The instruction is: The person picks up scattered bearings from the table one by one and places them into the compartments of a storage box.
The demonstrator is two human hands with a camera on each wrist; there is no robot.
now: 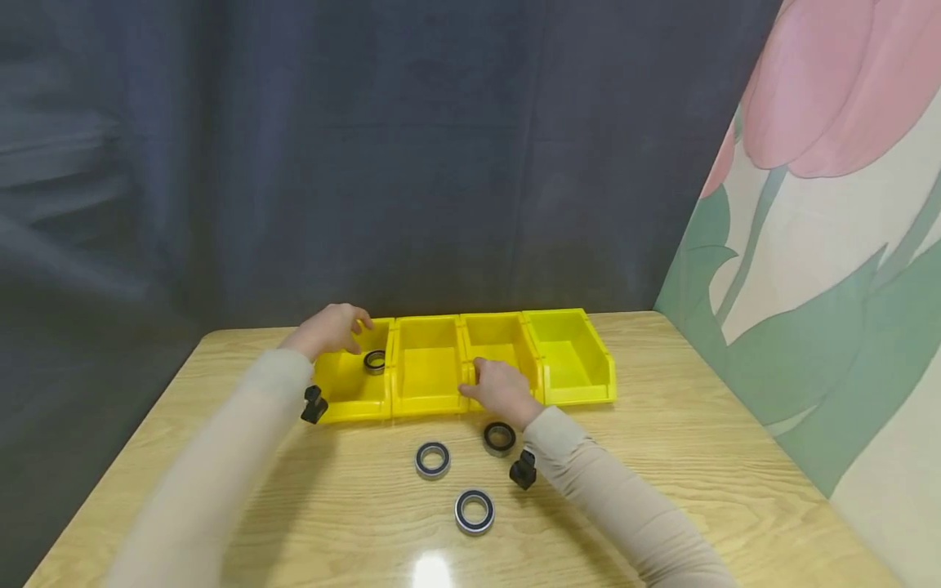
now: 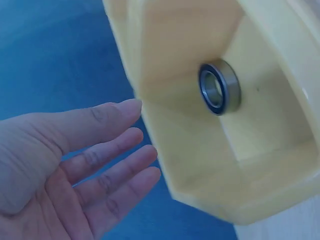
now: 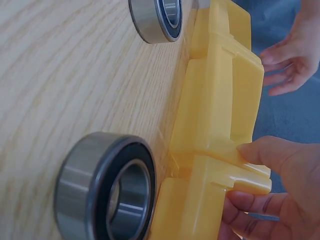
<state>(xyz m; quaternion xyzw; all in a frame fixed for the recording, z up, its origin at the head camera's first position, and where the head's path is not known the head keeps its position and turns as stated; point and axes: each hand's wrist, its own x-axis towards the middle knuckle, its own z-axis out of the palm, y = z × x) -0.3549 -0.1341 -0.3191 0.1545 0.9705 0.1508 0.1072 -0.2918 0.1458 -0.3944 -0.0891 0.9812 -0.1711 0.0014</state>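
Four-sided yellow bins stand in a row; the leftmost bin point(image 1: 353, 408) holds a bearing point(image 2: 231, 90) with a dark seal. My left hand point(image 1: 331, 329) is above that bin's left rim, fingers loosely spread and holding nothing. At the wall shared by the second bin point(image 1: 430, 363) and third bin point(image 1: 500, 327), my right hand point(image 1: 503, 390) pinches the adjoining rims, thumb on one side and fingers on the other. Nearest it on the table lies a bearing point(image 1: 499, 450). Two more bearings, one left point(image 1: 421, 465) and one nearer point(image 1: 461, 516), lie flat in front.
A lighter yellow bin point(image 1: 577, 371) ends the row at the right. The wooden table point(image 1: 353, 523) extends in front of the bins. Behind them hangs a dark curtain point(image 1: 441, 163), and a wall with painted tulips point(image 1: 823, 327) borders the right side.
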